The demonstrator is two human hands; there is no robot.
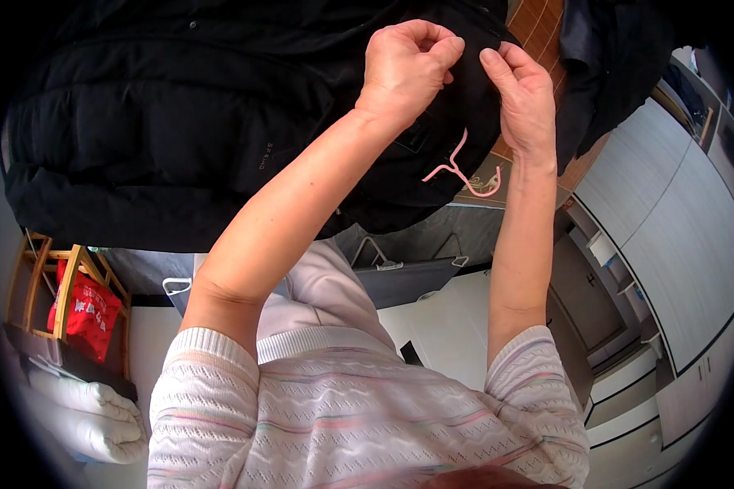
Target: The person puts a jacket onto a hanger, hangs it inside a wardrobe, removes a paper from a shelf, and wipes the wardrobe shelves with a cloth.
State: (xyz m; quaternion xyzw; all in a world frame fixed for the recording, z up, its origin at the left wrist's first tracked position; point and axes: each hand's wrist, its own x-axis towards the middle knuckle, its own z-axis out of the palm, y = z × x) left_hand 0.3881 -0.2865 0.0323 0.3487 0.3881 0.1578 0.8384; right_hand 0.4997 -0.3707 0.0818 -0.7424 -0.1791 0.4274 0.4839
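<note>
A large black padded jacket lies spread out in front of me, with small lettering on its lining. Over its upper right part, my left hand is closed, thumb and forefinger pressed together in a pinch. Just to the right, my right hand has its thumb and fingers drawn together at the jacket's edge. Whatever lies between either set of fingertips is too small or dark to make out. Below the hands, a pink clothes hanger shows its curved hook and the start of its arms; the rest is hidden.
Another dark garment hangs at the upper right, beside a brown patterned surface. At lower left stand a wooden rack with a red bag and folded white bedding. Pale cabinets line the right side.
</note>
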